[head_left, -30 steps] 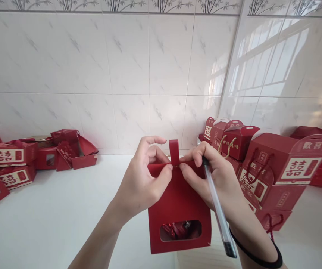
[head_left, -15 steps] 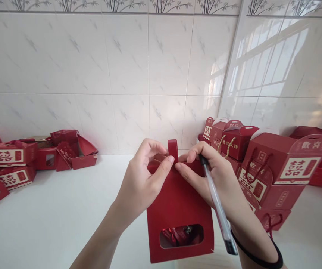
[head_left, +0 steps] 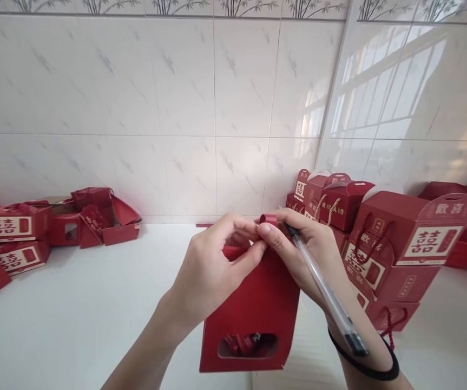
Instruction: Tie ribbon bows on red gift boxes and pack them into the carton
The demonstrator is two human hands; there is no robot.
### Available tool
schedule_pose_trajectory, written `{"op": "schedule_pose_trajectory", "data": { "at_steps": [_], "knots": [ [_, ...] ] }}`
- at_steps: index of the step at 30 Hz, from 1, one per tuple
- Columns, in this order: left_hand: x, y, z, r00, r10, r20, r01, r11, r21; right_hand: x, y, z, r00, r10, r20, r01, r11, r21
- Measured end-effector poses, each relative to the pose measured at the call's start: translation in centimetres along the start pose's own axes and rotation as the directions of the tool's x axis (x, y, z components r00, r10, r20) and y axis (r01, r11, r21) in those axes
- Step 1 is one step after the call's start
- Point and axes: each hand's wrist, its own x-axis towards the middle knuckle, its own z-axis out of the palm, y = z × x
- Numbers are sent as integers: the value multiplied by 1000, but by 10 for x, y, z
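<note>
A red gift box [head_left: 253,303] stands upright in front of me, with small wrapped red pieces showing through its oval window. At its top, my left hand [head_left: 209,271] pinches the closed edge between thumb and fingers. My right hand [head_left: 312,254] presses its thumb against a red ribbon loop [head_left: 268,219] at the top of the box. A clear pen [head_left: 326,290] with a black cap is also tucked in that hand, slanting down across the wrist. Fingers cover the spot where ribbon and box meet.
Stacked red boxes with rope handles [head_left: 399,233] rise close to my right forearm. More red boxes [head_left: 18,222] and opened ones [head_left: 109,219] lie at the left along the tiled wall [head_left: 184,108]. Everything rests on a white table [head_left: 95,314].
The ribbon loop stood upright and is now folded down under my right thumb. My hands have come together, and the box has shifted slightly left and tilted.
</note>
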Motion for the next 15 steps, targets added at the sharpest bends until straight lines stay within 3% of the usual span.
{"op": "schedule_pose_trajectory", "data": {
  "at_steps": [4, 9, 15],
  "knots": [
    [4, -3, -1, 988, -136, 75, 143, 986, -90, 2, 4, 0, 999, 12, -36, -12, 1000, -8],
    [11, -5, -8, 935, -249, 253, 276, 958, -80, 3, 6, 2, 998, -2, -62, 2, 1000, -1],
    [12, -8, -7, 930, -290, 226, 298, 954, -3, 7, 8, 5, 998, 49, -34, -45, 995, 93]
  ]
}}
